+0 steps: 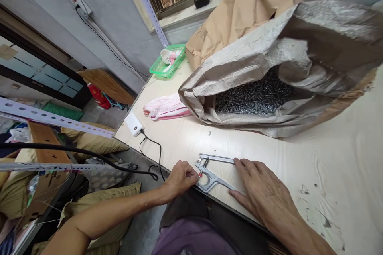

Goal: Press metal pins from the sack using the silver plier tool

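Note:
A grey metal plier-like hand tool [211, 171] with a small spring lies flat near the front edge of the pale wooden table [269, 155]. My left hand [179, 177] is closed in a pinch at the tool's head, with something small and red at the fingertips. My right hand [263, 191] spans the tool's two handles, with the fingers on the upper one and the thumb against the lower. Behind them, a large grey woven sack [278, 67] lies open, filled with several small dark metal pieces [254, 95].
A brown paper sack [239, 16] stands behind the grey one. A pink-striped cloth [166, 107], a white power bank [134, 123] with a black cable, and a green basket [169, 61] sit at the table's left side. Perforated metal rails [44, 117] cross at left.

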{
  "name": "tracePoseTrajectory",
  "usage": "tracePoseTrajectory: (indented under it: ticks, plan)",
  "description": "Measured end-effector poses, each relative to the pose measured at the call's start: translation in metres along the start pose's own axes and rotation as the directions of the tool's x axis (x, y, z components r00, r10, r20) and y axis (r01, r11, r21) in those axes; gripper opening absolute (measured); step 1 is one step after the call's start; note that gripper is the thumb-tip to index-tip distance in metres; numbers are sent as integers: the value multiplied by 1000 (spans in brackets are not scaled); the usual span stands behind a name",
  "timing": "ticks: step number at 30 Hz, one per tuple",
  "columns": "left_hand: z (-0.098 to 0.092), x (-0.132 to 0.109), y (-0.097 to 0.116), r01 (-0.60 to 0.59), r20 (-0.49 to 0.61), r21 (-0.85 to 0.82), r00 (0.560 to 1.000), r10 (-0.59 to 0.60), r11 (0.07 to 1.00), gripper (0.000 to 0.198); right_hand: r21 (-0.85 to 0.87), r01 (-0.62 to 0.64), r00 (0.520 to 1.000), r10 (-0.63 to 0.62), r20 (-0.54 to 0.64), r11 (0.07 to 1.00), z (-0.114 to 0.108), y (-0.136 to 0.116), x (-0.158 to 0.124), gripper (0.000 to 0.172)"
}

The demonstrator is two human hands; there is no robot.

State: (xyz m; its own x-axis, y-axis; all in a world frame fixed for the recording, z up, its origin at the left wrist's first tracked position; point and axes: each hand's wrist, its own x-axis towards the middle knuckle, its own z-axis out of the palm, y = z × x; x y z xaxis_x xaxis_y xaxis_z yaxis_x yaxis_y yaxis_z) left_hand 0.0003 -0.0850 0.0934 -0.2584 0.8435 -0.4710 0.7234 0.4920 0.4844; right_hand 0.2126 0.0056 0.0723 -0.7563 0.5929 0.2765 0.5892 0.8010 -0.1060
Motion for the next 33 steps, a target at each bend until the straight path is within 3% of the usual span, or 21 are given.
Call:
tracePoseTrajectory:
  ticks: [3,5,7,10,13,16,19,21,25,29,33]
  plan:
    - [1,-5,-2,-61,-33,55,997,63,997,13,13,-7,1000,7,-24,1000,-3,-6,-2,35]
    - [2,-8,0,-194,-113,152,971,212,969,16,15,-17,999,18,-45,1000,-3,-9,-4,35]
    - [5,-5,8,-389,-132,284,889,438,876,42,14,-27,998,27,-57,1000,-1,-11,-5,36]
    - [9,12,26,-626,30,400,739,673,669,81,24,-41,998,42,-50,999,2,-11,-7,38]
    - [9,30,42,-719,195,400,673,713,569,78,-9,-84,995,84,-44,996,2,-11,-10,39]
    - [9,35,48,-735,251,396,663,705,550,56,-45,-99,994,97,-41,994,1,-16,-13,32]
    - [13,32,44,-733,228,383,665,711,562,26,-56,-86,994,82,-69,995,3,-23,-15,14]
    - [17,31,41,-730,212,367,669,712,577,17,-33,-71,992,67,-103,997,4,-27,-16,16]
    - [24,34,40,-718,193,357,683,705,598,20,40,-51,993,55,-104,998,6,-30,-16,22]
    - [24,28,38,-696,152,370,698,699,615,16,41,-59,996,62,-70,997,5,-19,-16,15]
    - [24,9,27,-722,89,404,643,761,562,31,69,30,997,-24,-73,997,5,7,-12,30]
